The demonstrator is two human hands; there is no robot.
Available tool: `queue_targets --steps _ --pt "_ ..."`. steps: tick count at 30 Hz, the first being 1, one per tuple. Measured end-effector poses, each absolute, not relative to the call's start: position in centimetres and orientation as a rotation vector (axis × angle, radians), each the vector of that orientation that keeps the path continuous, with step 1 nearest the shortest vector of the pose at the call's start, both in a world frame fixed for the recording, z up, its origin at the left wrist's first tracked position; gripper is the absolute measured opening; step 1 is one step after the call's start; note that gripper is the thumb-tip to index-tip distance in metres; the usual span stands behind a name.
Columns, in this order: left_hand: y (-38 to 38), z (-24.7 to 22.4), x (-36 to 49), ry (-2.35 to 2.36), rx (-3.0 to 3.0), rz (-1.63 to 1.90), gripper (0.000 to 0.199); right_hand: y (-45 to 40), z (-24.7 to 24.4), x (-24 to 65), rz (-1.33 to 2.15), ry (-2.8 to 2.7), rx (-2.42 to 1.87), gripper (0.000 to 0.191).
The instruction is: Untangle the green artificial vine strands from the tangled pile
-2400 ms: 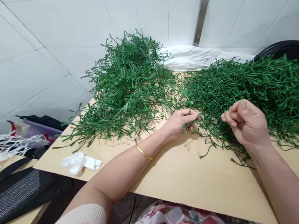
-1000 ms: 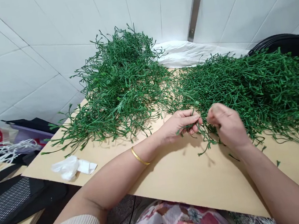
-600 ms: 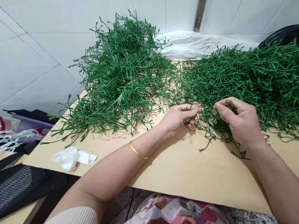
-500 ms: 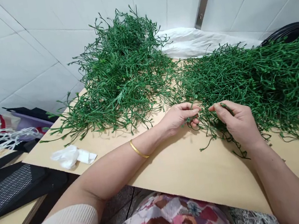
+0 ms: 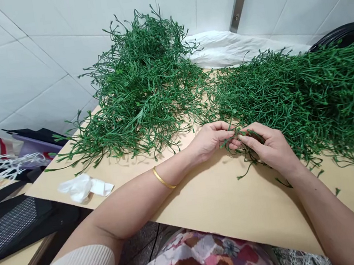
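Observation:
My left hand (image 5: pixel 214 139) pinches a thin green artificial plant stem (image 5: pixel 236 129) between thumb and fingers. Right beside it, my right hand (image 5: pixel 269 143) is closed, its thumb and forefinger on the same small green piece and meeting the left fingertips. A darker green strand shows under the right fingers. Behind and to the right of my hands lies a wide heap of green plant stems (image 5: pixel 290 94) with small budded tips. Another heap of the same stems (image 5: pixel 146 79) rises at the back left. Fingers partly hide the joint between the pieces.
The tan tabletop (image 5: pixel 226 204) lies under everything. A crumpled white tissue (image 5: pixel 84 187) is near its left edge. White plastic sheeting (image 5: pixel 227 48) runs along the tiled wall, with a round black object (image 5: pixel 344 34) at the right. Black mesh material (image 5: pixel 10 226) and white netting (image 5: pixel 0 168) lie at far left.
My right hand has moved left and its fingertips now meet those of my left hand at the green stem. The left hand has stayed nearly in place.

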State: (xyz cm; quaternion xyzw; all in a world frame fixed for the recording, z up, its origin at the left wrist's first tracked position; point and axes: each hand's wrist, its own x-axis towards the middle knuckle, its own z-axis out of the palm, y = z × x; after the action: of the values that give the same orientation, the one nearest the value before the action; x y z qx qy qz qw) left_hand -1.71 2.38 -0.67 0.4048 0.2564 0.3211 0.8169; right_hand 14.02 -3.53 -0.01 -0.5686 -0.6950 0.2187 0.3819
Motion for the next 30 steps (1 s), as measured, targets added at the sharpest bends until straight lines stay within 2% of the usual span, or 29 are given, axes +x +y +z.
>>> queue_targets --steps 7,12,30 --pt "2.32 -0.79 -1.88 0.605 1.104 0.653 0.011 -3.58 0.16 13.9 0.664 -1.711 -1.501 0.012" --pt "1.97 -0.26 -1.9 0.703 1.224 0.681 0.012 -3.78 0.58 13.86 0.766 -1.709 -1.465 0.021" --pt "2.04 -0.66 -1.87 0.739 1.29 0.685 0.014 -3.73 0.45 13.93 0.72 -1.855 -1.411 0.026"
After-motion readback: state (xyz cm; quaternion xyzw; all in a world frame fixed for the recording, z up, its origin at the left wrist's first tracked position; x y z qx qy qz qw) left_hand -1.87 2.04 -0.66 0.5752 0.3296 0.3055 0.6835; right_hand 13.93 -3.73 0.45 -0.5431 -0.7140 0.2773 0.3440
